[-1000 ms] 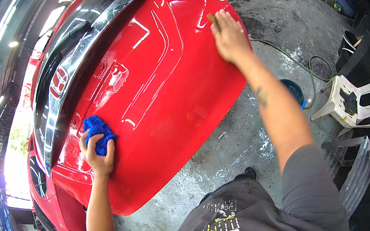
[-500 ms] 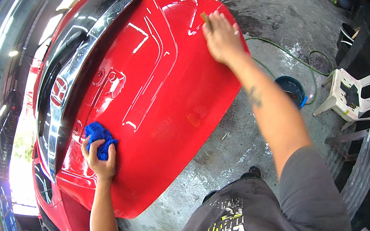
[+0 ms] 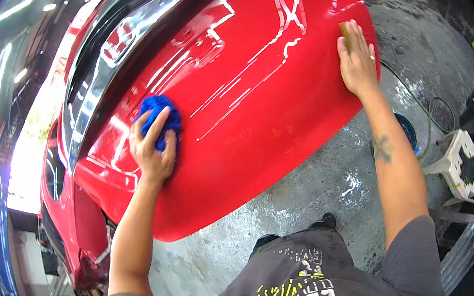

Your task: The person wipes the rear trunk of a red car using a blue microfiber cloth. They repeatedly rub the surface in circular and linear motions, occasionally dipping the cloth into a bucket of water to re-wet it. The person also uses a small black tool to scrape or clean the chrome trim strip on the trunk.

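My left hand (image 3: pixel 152 152) is curled around a crumpled blue microfibre cloth (image 3: pixel 165 112). The cloth rests on the glossy red car tailgate (image 3: pixel 233 177), on its left part below the dark window and chrome-like trim. Farther off to the right, my right hand (image 3: pixel 356 65) lies near the tailgate's right edge with its fingers extended. Under those fingers is a small olive-yellow pad or block (image 3: pixel 345 36), pressed against the red paint; most of it is hidden by the hand, so its exact kind is unclear.
A white plastic chair (image 3: pixel 466 167) stands on the right, with a dark bucket (image 3: pixel 406 130) and a green hose (image 3: pixel 414 99) on the wet grey concrete floor (image 3: pixel 264 216). A grey metal stool or step (image 3: pixel 464 253) sits nearer on the right.
The whole view has turned, so the tailgate sits differently in the picture. Both hands appear farther right, the left one also higher, each keeping its cloth or pad on the paint.
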A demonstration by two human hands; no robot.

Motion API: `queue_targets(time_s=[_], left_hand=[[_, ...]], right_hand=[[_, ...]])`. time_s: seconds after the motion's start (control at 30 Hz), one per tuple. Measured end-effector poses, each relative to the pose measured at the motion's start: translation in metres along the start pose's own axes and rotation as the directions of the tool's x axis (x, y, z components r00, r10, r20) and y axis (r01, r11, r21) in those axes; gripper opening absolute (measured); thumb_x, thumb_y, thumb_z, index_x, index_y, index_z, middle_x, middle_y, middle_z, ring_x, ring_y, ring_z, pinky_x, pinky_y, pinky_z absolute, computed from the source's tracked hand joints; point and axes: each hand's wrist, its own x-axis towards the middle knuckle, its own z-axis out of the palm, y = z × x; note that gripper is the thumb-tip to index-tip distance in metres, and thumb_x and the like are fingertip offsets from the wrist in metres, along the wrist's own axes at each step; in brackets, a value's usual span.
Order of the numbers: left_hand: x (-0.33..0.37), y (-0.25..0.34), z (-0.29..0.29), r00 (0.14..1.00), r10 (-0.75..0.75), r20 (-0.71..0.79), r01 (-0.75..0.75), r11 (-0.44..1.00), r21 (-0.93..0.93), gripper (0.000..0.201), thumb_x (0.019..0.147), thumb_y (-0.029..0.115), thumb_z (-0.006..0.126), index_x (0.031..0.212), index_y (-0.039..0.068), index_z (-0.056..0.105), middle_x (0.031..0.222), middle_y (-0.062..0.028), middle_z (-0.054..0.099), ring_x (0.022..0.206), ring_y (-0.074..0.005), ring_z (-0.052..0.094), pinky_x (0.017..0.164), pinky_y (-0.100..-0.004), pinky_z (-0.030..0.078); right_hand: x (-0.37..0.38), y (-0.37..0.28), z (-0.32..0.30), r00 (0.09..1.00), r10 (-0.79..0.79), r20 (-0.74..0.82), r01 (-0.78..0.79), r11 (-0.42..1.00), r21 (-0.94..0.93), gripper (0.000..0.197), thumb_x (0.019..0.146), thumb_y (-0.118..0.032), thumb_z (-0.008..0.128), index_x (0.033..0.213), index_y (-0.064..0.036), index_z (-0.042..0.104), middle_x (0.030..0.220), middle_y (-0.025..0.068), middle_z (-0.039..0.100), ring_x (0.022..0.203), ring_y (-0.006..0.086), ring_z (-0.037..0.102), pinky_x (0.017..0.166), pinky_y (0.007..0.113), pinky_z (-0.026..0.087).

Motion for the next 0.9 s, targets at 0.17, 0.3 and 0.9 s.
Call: queue_targets(time_s=[0.17,0.3,0.9], left_hand=[[-0.017,-0.012,-0.021,0.998,-0.036,-0.048,0.036,0.999,0.012,0.032,0.080,0.022,0.087,0.111,0.021,0.088,0.116,-0.0164,0.076,0.111,-0.0372,0.072,0.102,-0.0522,0.055],[-0.011,-0.007,-0.017,0.992,0.010,-0.122,-0.014,1.000,-0.026,0.022,0.082,0.035,0.090,0.099,0.022,0.088,0.104,-0.0131,0.077,0.102,-0.0336,0.073,0.094,-0.0501,0.056],[-0.075,-0.025,-0.065,0.999,-0.014,-0.043,-0.005,0.909,-0.417,0.090,0.084,0.050,0.087,0.165,0.028,0.055,0.152,-0.0227,0.060,0.142,-0.0428,0.056,0.118,-0.0554,0.043]], right_hand=[[-0.168,-0.229,-0.004,0.925,-0.351,0.147,0.323,0.929,0.183,0.074,0.101,-0.033,0.069,0.166,-0.0059,0.045,0.176,0.0213,0.042,0.166,0.0413,0.035,0.131,0.074,0.022],[-0.243,-0.298,0.000,0.731,-0.600,0.324,0.561,0.800,0.215,0.078,0.093,-0.038,0.073,0.162,-0.0068,0.053,0.176,0.0169,0.044,0.166,0.0350,0.037,0.133,0.072,0.020],[-0.326,-0.376,0.006,0.781,-0.465,0.416,0.483,0.873,0.069,0.071,0.108,-0.031,0.061,0.169,-0.0008,0.040,0.175,0.0260,0.040,0.169,0.0433,0.028,0.137,0.067,0.008]])
